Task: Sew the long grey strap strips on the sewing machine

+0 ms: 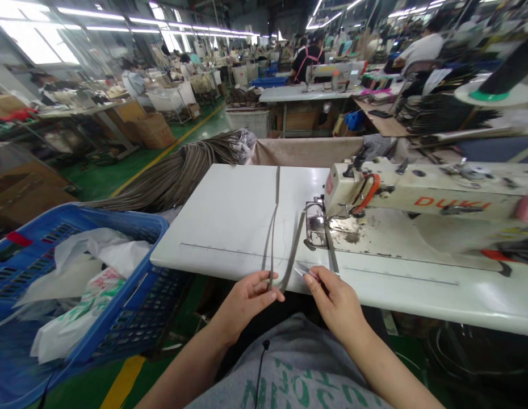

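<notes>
The left hand [249, 298] pinches a narrow grey strip [277, 184] between thumb and fingers at the near edge of the white counter [230, 210]; from there the strip runs away across the top to the far edge. A second length [294, 247] slants from just beside those fingertips up to the needle area of the sewing machine [396, 196], and whether the two are one piece I cannot tell. The right hand [336, 295] is closed around a small metal tool, probably snips [301, 268], whose bare tips point left towards the slanting length. A short tail [331, 250] hangs forward from under the machine's head. The likeliest trouble is a bad cut: the tips sit near both the slanting length and the left fingers, so a careless close could nick the fabric or the skin. A pull on the slanting length, if it is caught under the machine's foot, could drag it crooked or strain the needle. A faint loose thread [284, 238] lies between the two lengths and could snag. Slack strip could also slide off the near edge, or towards the blue basket [132, 318] at the left, and twist.
</notes>
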Tool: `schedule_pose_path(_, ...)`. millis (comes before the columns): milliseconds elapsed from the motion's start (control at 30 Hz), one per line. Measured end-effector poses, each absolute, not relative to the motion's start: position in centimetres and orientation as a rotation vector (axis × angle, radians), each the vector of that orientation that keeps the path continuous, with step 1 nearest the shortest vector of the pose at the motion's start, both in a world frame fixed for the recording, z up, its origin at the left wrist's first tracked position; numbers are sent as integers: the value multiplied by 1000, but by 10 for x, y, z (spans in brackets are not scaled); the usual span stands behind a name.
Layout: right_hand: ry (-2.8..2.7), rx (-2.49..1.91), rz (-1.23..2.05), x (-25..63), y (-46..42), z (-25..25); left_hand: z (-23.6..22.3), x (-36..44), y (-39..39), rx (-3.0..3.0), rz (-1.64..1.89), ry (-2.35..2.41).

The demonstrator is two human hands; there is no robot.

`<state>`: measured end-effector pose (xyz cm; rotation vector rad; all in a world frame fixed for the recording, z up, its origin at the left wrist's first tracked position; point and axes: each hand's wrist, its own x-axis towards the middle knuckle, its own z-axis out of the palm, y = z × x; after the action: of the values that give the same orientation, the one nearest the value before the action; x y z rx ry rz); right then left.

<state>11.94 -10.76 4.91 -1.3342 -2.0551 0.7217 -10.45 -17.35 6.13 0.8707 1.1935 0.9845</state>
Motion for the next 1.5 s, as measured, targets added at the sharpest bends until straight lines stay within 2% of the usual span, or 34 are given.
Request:
schedule_pose_path(167, -1936, -1453, 808, 135, -111, 45, 90, -121, -159, 1147, 848, 1436)
schedule_pose_path(300, -1884, -1507, 863, 142, -113, 43, 126, -150, -114, 1453, 741, 1669)
schedule_pose_path(367, -1868, -1513, 872, 143, -114, 44, 140, -168, -76, 1688, 939, 1685)
schedule_pose_path(433, -1853, -1515, 864, 145, -114, 46, 144, -180, -36, 1912, 1408, 1621)
schedule_pose_path(500, -1828, -1525, 847, 149, -113, 47, 138, -179, -6, 2112, 1497, 1610)
schedule_pose_path(567, -1788, -1540, 831, 159, -111, 48, 122, -161, 5, 2262, 1309, 1612)
schedule_pose_path(667, -1702, -1550, 768, 185, -102, 47, 89, -118, -14, 2413, 798, 1391)
schedule_pose_path(867, -1439, -1572, 495, 244, -72, 58, 32, -73, -68, 2524, 325, 1142)
schedule_pose_path(1000, -1342, -1532, 298, 265, -41, 74, 12, -87, -53, 2641, 217, 1294)
schedule_pose_path(1233, -1298, -1563, 86, 286, -12, 89, 2, -162, -1, 2509, 53, 1916)
schedule_pose_path(1400, -1341, -1515, -338, 287, -22, 107, -7, -232, 4, 2268, 61, 2295)
schedule_pose_path(1500, -1484, -1507, -540, 280, -19, 135, -3, -247, -11, 2224, 177, 2452)
